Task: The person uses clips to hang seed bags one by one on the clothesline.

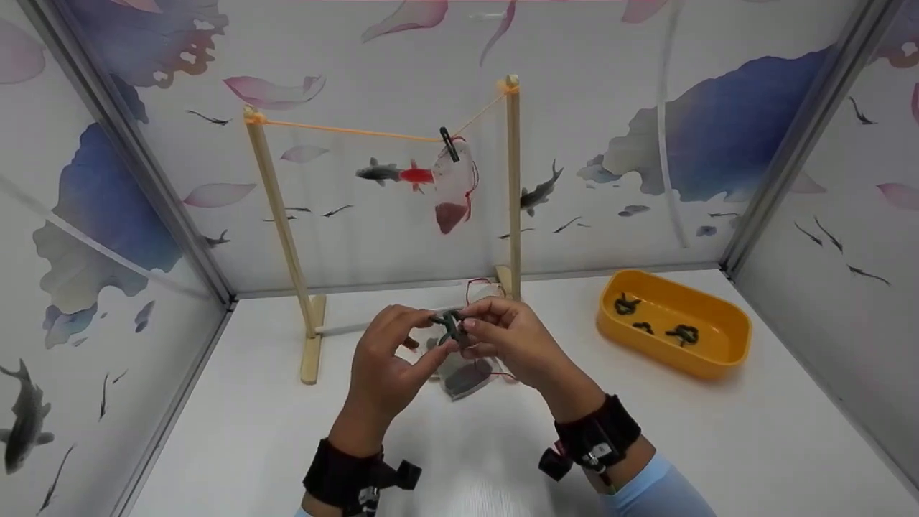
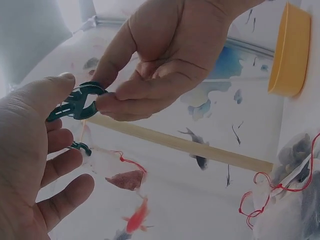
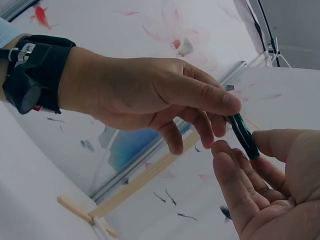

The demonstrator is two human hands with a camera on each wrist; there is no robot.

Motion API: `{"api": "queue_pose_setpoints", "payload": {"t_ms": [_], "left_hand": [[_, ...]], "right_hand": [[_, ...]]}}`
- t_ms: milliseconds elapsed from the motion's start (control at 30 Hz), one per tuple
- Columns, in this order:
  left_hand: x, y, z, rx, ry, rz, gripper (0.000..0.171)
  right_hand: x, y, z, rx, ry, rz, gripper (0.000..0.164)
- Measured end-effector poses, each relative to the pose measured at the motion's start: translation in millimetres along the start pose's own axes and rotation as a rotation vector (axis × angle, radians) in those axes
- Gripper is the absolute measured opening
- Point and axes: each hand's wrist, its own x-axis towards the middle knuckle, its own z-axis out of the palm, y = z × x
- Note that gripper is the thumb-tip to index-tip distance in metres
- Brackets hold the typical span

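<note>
And here we have it, the green clip [image 2: 76, 104], held up in the air between two hands above the white tabletop [image 1: 237, 452]! In the left wrist view its long axis climbs gently from lower left to upper right, the curved C-shaped end pointing at the right fingers, the handle end towards the left palm. From the right wrist it's nearly edge-on, a slim dark bar slanting down from right fingertips to left. The left hand [image 1: 391, 362] has it pinched between thumb and forefinger, the other fingers spread loosely; the right hand [image 1: 520, 343] pinches the far end, fingers gently bent. Right below, mesh bags [image 1: 467, 379] with dark contents and red cords crowd the tabletop. Just beyond the hands stands the right wooden post [image 1: 514, 187]; the left wooden post [image 1: 278, 215] leans well off to the other side. Between their tops the orange rope [image 1: 344, 131] dips to a hanging bag [image 1: 452, 187], gripped by a dark clip [image 1: 449, 143]. Out right, the yellow tray [image 1: 664, 357] holds three green clips [image 1: 686, 334], bare tabletop lying between it and the right wrist. There's room in front and to either side; behind, the table's back edge meets the printed wall [image 1: 359, 237].
</note>
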Motion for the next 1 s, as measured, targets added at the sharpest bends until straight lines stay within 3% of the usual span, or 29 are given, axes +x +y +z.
{"api": "queue_pose_setpoints", "payload": {"t_ms": [133,300,567,767,900,1000], "left_hand": [[1.2,-4.7,-7.9,-0.034,0.042,-0.030,0.032],[0.4,-10.4,-15.2,-0.042,0.061,-0.104,0.022],[-6.6,-28.7,-17.1,0.052,0.071,-0.248,0.011],[-15.2,-52.5,-12.1,0.109,0.071,-0.384,0.012],[-24.5,-68.5,-7.4,0.128,0.069,-0.465,0.013],[-30.7,-77.4,-5.3,0.138,0.072,-0.503,0.014]], "right_hand": [[11.1,12.1,-10.8,-0.131,0.002,0.015,0.015],[35.0,40.0,-29.0,-0.371,0.059,0.136,0.023],[73.2,65.4,-32.1,-0.891,0.126,0.301,0.039],[89.3,76.4,-33.2,-0.990,0.130,0.401,0.043],[93.5,81.9,-35.9,-1.028,0.146,0.393,0.015],[94.9,84.4,-37.2,-1.026,0.122,0.361,0.037]]}}
